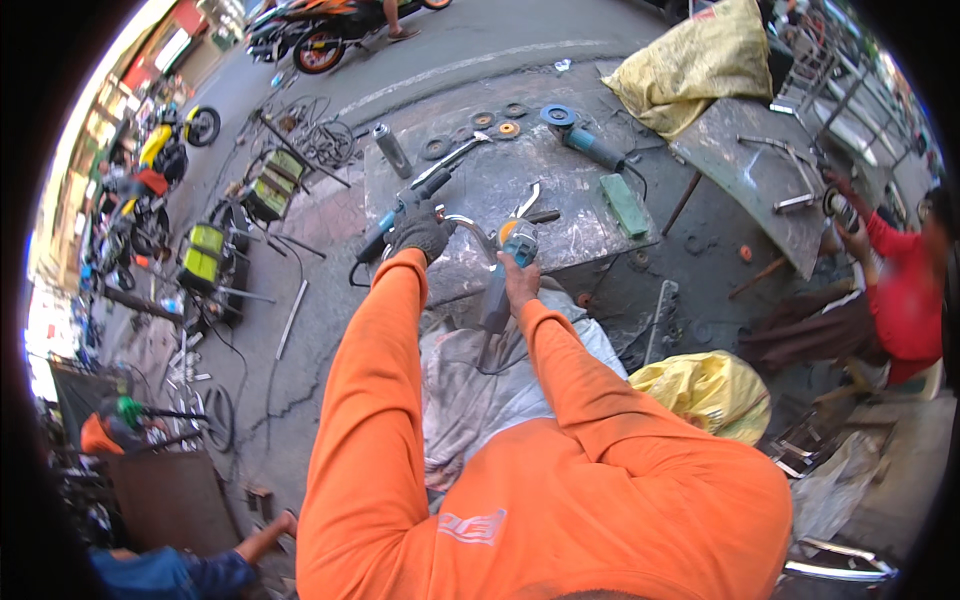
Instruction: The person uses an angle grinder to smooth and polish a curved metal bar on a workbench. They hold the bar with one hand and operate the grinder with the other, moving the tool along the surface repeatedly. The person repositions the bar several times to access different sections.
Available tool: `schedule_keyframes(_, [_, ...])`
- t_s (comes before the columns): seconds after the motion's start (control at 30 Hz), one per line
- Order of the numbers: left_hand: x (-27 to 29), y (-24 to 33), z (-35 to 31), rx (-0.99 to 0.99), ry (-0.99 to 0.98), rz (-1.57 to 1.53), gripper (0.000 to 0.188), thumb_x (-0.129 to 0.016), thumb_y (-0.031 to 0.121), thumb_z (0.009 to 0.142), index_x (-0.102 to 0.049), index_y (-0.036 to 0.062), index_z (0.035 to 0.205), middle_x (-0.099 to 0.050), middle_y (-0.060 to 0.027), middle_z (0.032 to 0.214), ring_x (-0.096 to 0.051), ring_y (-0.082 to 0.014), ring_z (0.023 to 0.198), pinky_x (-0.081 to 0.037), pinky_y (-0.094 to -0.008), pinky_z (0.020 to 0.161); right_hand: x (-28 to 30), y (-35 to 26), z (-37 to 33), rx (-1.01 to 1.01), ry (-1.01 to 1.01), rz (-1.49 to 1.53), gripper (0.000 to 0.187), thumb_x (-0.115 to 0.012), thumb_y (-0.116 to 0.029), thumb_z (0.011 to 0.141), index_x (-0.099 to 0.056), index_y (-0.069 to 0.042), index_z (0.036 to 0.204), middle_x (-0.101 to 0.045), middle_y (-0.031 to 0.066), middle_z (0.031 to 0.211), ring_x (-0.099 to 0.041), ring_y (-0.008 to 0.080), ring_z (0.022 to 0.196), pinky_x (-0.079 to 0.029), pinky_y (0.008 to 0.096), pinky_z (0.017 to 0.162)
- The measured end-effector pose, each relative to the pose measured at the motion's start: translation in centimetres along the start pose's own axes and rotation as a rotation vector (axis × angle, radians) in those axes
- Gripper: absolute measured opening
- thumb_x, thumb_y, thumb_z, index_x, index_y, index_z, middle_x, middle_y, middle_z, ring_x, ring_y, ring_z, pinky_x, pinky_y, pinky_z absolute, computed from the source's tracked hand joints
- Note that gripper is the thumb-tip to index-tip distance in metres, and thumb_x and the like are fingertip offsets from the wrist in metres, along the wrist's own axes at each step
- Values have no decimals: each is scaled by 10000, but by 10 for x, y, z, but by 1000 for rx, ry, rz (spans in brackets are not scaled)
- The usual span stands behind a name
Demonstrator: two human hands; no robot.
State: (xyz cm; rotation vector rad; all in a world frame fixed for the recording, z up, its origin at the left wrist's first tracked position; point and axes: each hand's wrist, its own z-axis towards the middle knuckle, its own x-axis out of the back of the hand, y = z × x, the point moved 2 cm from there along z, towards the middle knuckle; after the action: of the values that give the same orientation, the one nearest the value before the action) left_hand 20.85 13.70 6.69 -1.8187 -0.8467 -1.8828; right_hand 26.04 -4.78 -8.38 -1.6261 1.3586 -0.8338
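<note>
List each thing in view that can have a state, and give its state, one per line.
left hand: gloved, gripping the chrome bar
right hand: bare, closed on the angle grinder
chrome bar: curved, lying on the metal table
angle grinder: held, head near the bar
second angle grinder: lying unused on the table
metal table: scratched, worn
yellow sack: crumpled

A scuffed grey metal workbench (pixel 590 215) is set up right on the street. Along its far edge a few grinding discs (pixel 497 122) are scattered, with a grey spray can (pixel 392 150) laid near the far left corner. A blue angle grinder (pixel 583 139) is parked toward the far right corner, and a green block (pixel 624 204) is left by the right edge. A curved chrome pipe (pixel 472 231) is resting near the front edge.
</note>
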Motion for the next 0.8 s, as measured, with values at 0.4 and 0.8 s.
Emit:
schedule_keyframes(0.4, [1, -8, 6, -36, 65, -192, 435, -815, 382, 831, -687, 178, 1193, -670, -137, 1250, -613, -379, 1202, -482, -524, 994, -2, 3, 2, 248, 69, -192, 764, -834, -515, 733, -609, 41, 1206, -690, 262, 1124, -678, 414, 1045, -518, 461, 921])
schedule_keyframes(0.8, [7, -19, 22, 15, -68, -239, 562, -778, 373, 888, -593, 188, 1386, -680, -214, 1252, -645, -401, 1167, -501, -481, 980, -11, 5, -7, 311, -39, -292, 814, -821, -522, 744, -500, 14, 1266, -688, 290, 1096, -675, 479, 1007, -516, 528, 906])
